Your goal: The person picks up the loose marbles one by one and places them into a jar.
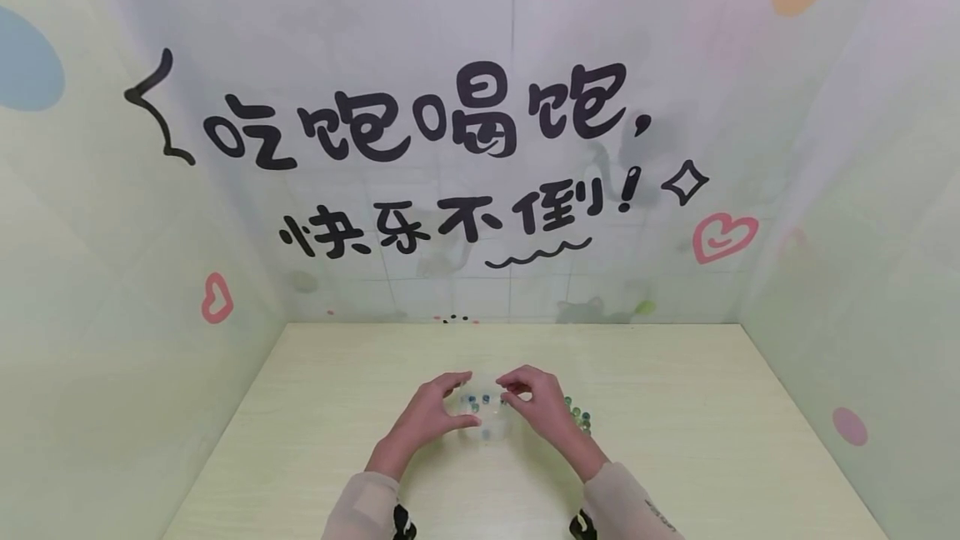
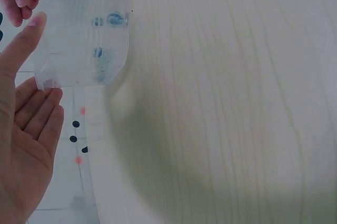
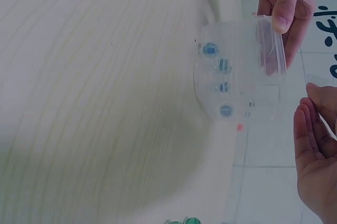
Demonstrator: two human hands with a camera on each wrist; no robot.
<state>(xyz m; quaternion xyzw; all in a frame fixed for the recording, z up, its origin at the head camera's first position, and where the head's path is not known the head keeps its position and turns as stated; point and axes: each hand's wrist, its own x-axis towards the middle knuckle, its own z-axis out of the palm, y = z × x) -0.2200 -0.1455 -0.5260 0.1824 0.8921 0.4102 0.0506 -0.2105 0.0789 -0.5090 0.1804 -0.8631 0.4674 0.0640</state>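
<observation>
A clear plastic container (image 1: 487, 426) stands on the table with several blue glass marbles (image 3: 210, 49) visible through its wall. My left hand (image 1: 431, 415) holds it from the left, thumb on the near side and fingers on the far side close to the rim; the left wrist view shows this grip on the container (image 2: 79, 34). Just right of the rim is my right hand (image 1: 542, 400), its thumb and fingers bent towards each other with a small gap. Nothing shows between those fingertips (image 3: 304, 105) in the right wrist view.
Several green and blue marbles (image 1: 577, 415) lie in a group on the table, right beside my right forearm. The pale wooden table (image 1: 322, 407) ends at a back wall (image 1: 420, 298) with black lettering. Side walls rise on the left and right.
</observation>
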